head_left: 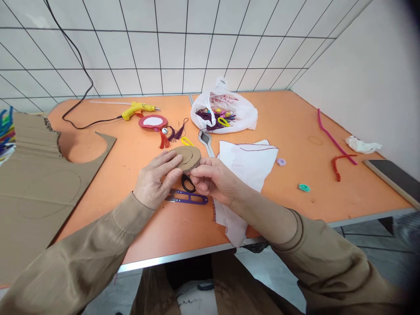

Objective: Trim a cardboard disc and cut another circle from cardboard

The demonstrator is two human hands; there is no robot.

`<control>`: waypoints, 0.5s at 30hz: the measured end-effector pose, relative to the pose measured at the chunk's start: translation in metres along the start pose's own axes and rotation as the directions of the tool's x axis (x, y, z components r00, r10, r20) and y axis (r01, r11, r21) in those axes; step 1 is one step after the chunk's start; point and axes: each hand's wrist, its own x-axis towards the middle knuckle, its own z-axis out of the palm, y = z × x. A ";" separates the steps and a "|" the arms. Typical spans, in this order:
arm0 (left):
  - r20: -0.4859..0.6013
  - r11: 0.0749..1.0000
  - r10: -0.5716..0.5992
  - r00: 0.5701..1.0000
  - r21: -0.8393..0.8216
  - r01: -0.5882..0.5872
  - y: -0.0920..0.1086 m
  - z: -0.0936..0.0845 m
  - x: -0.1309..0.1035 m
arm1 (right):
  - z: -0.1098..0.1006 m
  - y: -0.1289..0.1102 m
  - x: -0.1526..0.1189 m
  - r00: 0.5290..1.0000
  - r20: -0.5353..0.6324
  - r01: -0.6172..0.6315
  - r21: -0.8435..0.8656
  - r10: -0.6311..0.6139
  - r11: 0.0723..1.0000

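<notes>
Between my two hands is a round cardboard disc (193, 153) with a curved line on its face. My left hand (157, 177) lies over its left side, fingers on top and thumb at the near edge. With thumb and bent fingers, my right hand (216, 177) pinches the right edge. Just below the disc are a black scissor handle (188, 183) and purple thread snips (193, 197) on the table. A white cloth (246, 164) with dark red stitched edging lies partly under my right forearm.
A large cut cardboard sheet (42, 183) covers the left side. Behind are a yellow glue gun (139, 109) with its cord, a red oval piece (152, 121), tassels (166, 139) and a white plastic bag (243, 113). Pipe cleaners (331, 131) and a phone (393, 179) lie right.
</notes>
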 end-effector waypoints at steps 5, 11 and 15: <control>0.003 0.991 -0.097 0.995 -0.092 0.097 0.003 -0.004 0.000 | 0.001 -0.001 -0.002 0.999 -0.031 -0.019 0.019 0.020 1.000; -0.034 0.681 -0.576 0.817 -0.572 0.456 0.001 -0.007 0.007 | -0.002 -0.004 -0.002 0.999 0.033 -0.015 0.061 0.013 0.998; 0.346 0.119 -0.685 0.641 -0.815 0.567 0.005 -0.005 0.013 | -0.004 -0.002 -0.001 0.992 0.116 -0.058 0.015 0.056 0.998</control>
